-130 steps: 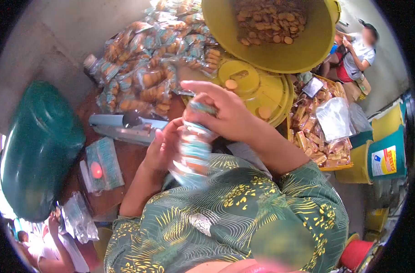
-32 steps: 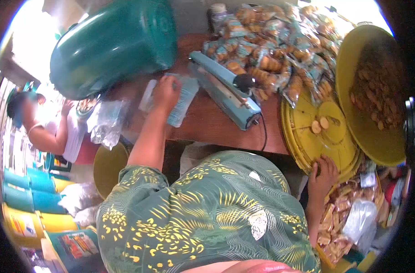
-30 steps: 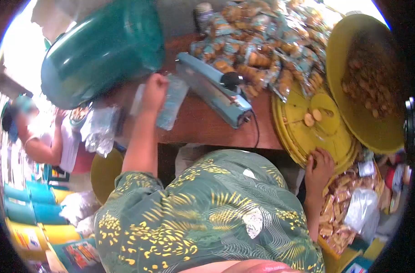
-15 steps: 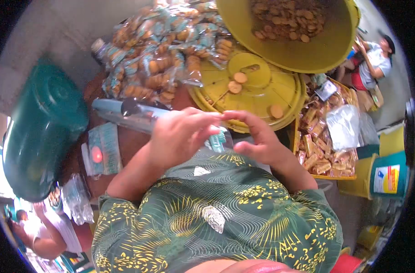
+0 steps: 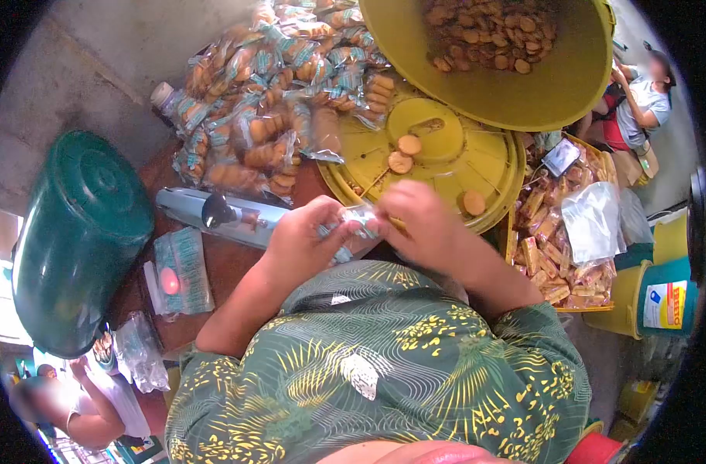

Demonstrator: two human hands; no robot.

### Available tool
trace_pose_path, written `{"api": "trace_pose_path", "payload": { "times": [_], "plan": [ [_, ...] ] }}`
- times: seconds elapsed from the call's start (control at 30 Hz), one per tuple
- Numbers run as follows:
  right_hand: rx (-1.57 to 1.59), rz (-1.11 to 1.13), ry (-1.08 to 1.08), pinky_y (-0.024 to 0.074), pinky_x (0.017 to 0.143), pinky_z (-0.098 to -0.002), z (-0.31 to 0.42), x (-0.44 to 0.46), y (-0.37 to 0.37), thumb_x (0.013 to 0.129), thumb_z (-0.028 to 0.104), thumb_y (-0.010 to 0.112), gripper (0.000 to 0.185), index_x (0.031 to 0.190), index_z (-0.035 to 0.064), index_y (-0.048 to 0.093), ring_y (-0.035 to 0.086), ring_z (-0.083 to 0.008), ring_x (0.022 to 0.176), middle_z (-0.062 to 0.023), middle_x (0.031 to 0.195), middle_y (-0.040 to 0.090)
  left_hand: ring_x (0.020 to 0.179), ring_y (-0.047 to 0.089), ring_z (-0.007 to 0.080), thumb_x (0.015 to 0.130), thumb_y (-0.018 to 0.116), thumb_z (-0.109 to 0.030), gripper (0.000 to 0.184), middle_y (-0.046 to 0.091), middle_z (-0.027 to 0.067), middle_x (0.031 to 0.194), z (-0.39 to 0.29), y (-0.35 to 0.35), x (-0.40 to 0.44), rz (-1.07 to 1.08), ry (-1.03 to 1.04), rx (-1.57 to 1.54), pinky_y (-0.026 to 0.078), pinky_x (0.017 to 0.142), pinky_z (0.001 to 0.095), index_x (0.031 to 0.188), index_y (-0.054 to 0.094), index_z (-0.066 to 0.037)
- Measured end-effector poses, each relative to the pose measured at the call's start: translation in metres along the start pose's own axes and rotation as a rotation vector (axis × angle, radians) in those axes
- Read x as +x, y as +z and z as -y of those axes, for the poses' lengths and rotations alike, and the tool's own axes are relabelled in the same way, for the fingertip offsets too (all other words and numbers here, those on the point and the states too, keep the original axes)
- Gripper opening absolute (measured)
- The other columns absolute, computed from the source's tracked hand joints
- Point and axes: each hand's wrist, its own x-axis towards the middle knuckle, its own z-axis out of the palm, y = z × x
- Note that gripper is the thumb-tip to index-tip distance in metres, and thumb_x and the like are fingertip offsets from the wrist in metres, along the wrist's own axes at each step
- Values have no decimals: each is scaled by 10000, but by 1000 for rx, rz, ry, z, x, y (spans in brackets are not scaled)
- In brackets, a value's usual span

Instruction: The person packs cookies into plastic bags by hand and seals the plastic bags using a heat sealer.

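My left hand (image 5: 310,234) pinches a small clear bag with teal print (image 5: 361,224) in front of my chest. Close on its right, my right hand (image 5: 419,224) is blurred, its fingers near the bag's top edge; whether they grip it is unclear. Behind my hands lies a yellow lid (image 5: 461,170) with three round biscuits, two of them side by side (image 5: 400,162). A pale blue sealing device (image 5: 187,205) reaches to behind my left hand. Printed flat bags (image 5: 184,271) lie left of it, with a pink round object (image 5: 170,281) on them.
Filled biscuit bags (image 5: 268,127) are piled at the back. A yellow tub (image 5: 585,85) holds loose biscuits. A crate of wrapped packs (image 5: 542,263) stands right, a green bin (image 5: 82,240) left. One person (image 5: 643,97) is at upper right, another (image 5: 98,406) at lower left.
The view has swung back right since the left hand reached to the flat bags and the right hand rested by the lid. Both hands are now together, with a bag in the left.
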Motion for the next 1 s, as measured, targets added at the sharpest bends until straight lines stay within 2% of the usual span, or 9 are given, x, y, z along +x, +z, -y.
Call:
{"api": "trace_pose_path", "payload": {
  "times": [0.07, 0.17, 0.2, 0.27, 0.47, 0.57, 0.67, 0.87, 1.0],
  "plan": [
    [-110, -116, 40, 505, 844, -458, -29, 14, 5, 902, 226, 643, 203, 1039, 79, 673, 612, -361, 979, -169, 1073, 622, 580, 648, 102, 919, 697, -109, 121, 684, 84, 786, 4, 3, -1, -63, -164, -248, 491, 482, 300, 895, 649, 0],
    [-267, -184, 122, 490, 964, -454, -75, 32, 1, 882, 224, 657, 318, 1176, 102, 658, 589, -364, 1126, -178, 1255, 590, 571, 647, 110, 930, 690, -118, 124, 680, 88, 786, 47, 11, -8, -99, 77, -105, 493, 501, 272, 903, 656, -3],
    [-352, -42, 204, 475, 989, -452, -88, 32, 3, 877, 184, 658, 353, 1222, 112, 641, 568, -368, 1164, -184, 1288, 578, 659, 653, 104, 930, 686, -115, 114, 680, 76, 788, 24, 2, -10, 17, -165, -102, 509, 581, 265, 908, 666, -5],
    [-517, 247, 359, 445, 1040, -447, -108, 33, 3, 865, 103, 660, 451, 1312, 132, 606, 527, -376, 1240, -198, 1355, 556, 693, 647, 101, 931, 682, -117, 108, 684, 69, 794, 31, 0, -8, 24, -115, -65, 513, 614, 266, 937, 670, -10],
    [-163, 2, 283, 420, 1062, -423, -98, 8, -10, 886, 119, 649, 388, 1273, 93, 630, 529, -370, 1234, -189, 1340, 565, 748, 687, 184, 913, 679, -102, 139, 708, 103, 831, 43, 6, -3, -55, -78, -229, 535, 651, 306, 1029, 680, -25],
    [-275, -91, 504, 424, 1041, -425, -94, 3, -20, 856, 116, 690, 415, 1262, 62, 618, 542, -345, 1213, -186, 1289, 587, 758, 700, 243, 917, 683, -130, 155, 720, 128, 856, 45, 6, 9, -33, 147, -49, 544, 655, 325, 1040, 716, -42],
    [-368, 5, 474, 463, 999, -453, -99, -5, -22, 856, 192, 707, 391, 1215, 58, 627, 591, -367, 1125, -172, 1186, 636, 757, 696, 277, 924, 685, -187, 185, 716, 140, 852, 27, 5, 19, 19, 156, 22, 548, 659, 344, 1050, 740, -64],
    [149, -228, 689, 502, 908, -432, -96, -5, -19, 853, 211, 723, 345, 1145, 50, 637, 629, -358, 999, -173, 1079, 660, 722, 680, 282, 917, 695, -228, 217, 702, 134, 818, 34, 11, 18, 9, 184, 84, 538, 641, 358, 1071, 743, -84],
    [68, 6, 488, 502, 811, -346, -104, 1, -5, 859, 130, 725, 293, 1118, 27, 635, 638, -218, 909, -123, 1009, 664, 756, 679, 284, 938, 671, -199, 237, 707, 170, 862, 35, 7, 15, 33, 143, 107, 530, 677, 367, 1090, 727, -26]
  ]
}}
